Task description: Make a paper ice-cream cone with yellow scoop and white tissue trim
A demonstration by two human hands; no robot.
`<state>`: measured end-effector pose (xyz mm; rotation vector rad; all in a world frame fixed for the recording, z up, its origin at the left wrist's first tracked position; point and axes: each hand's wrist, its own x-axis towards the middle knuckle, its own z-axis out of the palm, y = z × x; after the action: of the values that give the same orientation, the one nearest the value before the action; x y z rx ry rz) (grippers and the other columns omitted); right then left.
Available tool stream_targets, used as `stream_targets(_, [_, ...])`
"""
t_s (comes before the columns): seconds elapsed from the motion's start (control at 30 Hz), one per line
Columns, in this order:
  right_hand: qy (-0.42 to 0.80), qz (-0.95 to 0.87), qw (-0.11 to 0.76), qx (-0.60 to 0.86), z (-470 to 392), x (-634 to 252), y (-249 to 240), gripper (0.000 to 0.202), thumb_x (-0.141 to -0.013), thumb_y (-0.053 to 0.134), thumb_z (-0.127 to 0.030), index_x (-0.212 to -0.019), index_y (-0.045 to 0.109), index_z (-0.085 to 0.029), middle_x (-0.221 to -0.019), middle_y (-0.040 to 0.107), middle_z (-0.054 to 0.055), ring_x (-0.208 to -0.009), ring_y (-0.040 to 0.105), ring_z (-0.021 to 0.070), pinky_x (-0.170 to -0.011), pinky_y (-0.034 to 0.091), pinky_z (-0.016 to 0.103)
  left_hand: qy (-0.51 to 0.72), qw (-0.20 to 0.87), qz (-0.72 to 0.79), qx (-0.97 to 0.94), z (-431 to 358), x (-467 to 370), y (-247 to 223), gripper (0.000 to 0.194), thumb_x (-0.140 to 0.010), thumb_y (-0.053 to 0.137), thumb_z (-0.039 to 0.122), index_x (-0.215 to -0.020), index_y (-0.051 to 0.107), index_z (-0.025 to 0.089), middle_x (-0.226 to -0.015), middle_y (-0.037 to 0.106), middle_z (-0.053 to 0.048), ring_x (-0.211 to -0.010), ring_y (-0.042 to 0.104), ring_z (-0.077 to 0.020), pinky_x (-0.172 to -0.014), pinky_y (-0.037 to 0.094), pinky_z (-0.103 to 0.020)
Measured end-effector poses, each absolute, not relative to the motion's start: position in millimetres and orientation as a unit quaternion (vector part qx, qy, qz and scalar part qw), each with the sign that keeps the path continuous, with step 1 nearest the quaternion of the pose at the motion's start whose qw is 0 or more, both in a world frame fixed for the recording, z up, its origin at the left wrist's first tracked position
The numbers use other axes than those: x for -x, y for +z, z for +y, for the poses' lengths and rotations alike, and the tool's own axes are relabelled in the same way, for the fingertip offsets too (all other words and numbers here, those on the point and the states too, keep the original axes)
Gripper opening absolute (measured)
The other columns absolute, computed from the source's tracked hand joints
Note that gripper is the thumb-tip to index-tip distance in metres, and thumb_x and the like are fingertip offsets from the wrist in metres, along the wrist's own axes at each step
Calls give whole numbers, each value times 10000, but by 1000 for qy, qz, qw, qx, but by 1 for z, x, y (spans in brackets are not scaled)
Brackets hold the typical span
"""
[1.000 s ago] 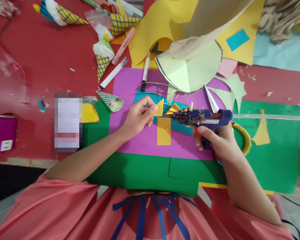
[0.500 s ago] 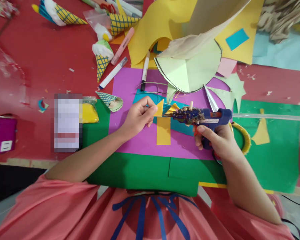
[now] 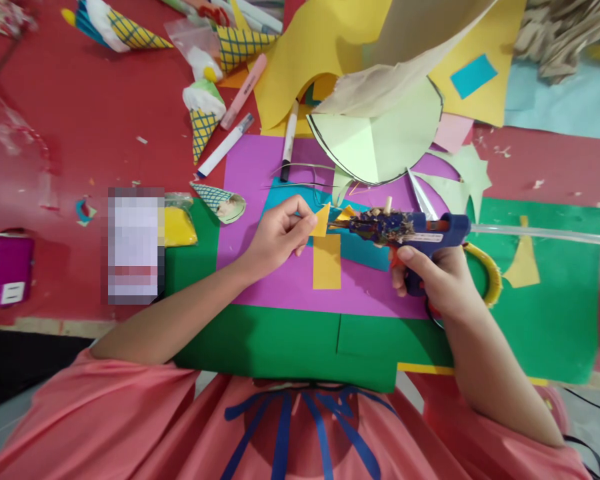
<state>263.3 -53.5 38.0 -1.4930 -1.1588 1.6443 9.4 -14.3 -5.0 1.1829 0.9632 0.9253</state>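
- Left hand (image 3: 290,232), centre of the frame: thumb and fingertips pinched together on a small yellow piece (image 3: 322,221).
- Right hand (image 3: 443,280), right of centre: fingers wrapped around the handle of a blue glue gun (image 3: 423,230), which lies level and points left.
- The gun's grimy nozzle is right beside the yellow piece; whether they touch, I cannot tell.
- A clear glue stick (image 3: 545,233) runs from the gun's back toward the right edge.
- Just below the piece, a yellow strip (image 3: 327,263) lies upright in the frame, on a purple sheet (image 3: 267,287).
- A blue sheet (image 3: 367,252) lies partly under the gun.
- Scissors (image 3: 491,270) show a yellow-wrapped handle to the right of the right hand.
- Above the gun, a pale green disc (image 3: 405,143), partly covered.
- Left of the left hand, a small patterned cone (image 3: 213,196).
- Along the bottom, a green sheet (image 3: 275,347).
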Motion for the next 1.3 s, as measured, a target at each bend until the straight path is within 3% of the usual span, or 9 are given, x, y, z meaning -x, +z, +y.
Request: stream_targets(1.3, [582, -486, 311, 573, -57, -262, 38, 415, -818, 709, -535, -594, 586, -208, -444, 603, -21, -370, 539, 108, -377, 432, 227, 426, 608, 413, -528, -14, -9, -4, 315, -915, 619, 459, -780, 474, 214, -490, 332, 125, -339, 324, -17, -383, 407, -144])
